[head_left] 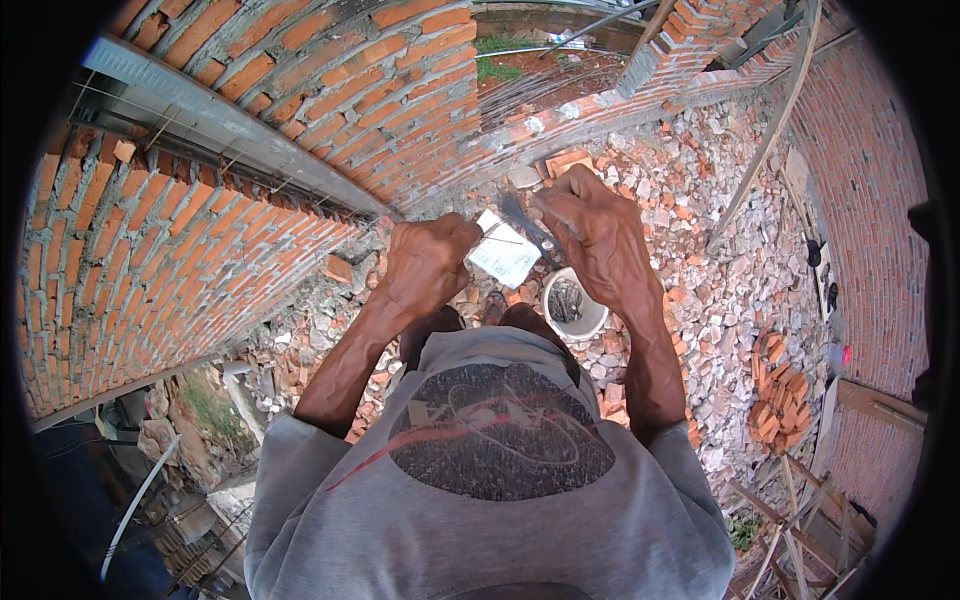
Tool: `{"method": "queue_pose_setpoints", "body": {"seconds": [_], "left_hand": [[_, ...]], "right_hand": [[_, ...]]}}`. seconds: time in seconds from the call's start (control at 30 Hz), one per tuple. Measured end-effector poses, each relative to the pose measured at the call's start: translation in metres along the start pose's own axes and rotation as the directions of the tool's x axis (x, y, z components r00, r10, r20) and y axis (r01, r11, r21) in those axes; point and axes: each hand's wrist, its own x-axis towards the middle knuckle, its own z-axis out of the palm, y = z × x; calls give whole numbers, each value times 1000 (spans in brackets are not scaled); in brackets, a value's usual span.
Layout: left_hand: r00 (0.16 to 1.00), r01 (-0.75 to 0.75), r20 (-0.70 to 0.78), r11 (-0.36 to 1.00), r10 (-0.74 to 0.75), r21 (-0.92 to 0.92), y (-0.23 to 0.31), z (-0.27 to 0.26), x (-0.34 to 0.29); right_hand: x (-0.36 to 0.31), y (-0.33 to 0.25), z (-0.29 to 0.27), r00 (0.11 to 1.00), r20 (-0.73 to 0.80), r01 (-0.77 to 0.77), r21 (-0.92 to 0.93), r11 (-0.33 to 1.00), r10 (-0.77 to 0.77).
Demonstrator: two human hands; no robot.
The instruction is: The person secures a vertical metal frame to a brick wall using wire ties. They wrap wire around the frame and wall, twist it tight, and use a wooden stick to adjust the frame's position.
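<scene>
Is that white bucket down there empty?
No, the white bucket has dark, thin pieces lying inside it.

Across the front of my grey shirt (pixel 480 545) sits a dark, rounded patch (pixel 425 468), and on it runs a short row of large, pale block letters (pixel 530 412), with a thin, light looping line and a long red stroke (pixel 402 441) drawn over the same print. Below me there is a white sheet (pixel 505 262) carrying small, faint, greyish printed marks, which look to me like a few separate little groups, but they are too small and washed out for me to make out a single word or number.
</scene>
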Motion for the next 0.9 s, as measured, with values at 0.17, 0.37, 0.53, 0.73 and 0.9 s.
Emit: {"method": "queue_pose_setpoints", "body": {"seconds": [0.17,0.37,0.53,0.73,0.9], "left_hand": [[958,21,-282,992,-55,-122,0,-5,5],[983,61,-177,992,-40,115,3,-11,0],[995,-18,-100,1000,18,0,3,-10,-4],[981,71,-180,997,-76,-36,5,-5,-2],[997,35,-70,992,-27,124,7,-6,1]], "right_hand": [[17,10,17,982,183,-47,8,999,45],[2,8,1,950,287,29,317,948,-125],[9,28,25,895,305,-391,190,900,325],[-17,21,19,765,638,-424,392,817,91],[-7,28,13,885,390,-434,488,757,255]]}}
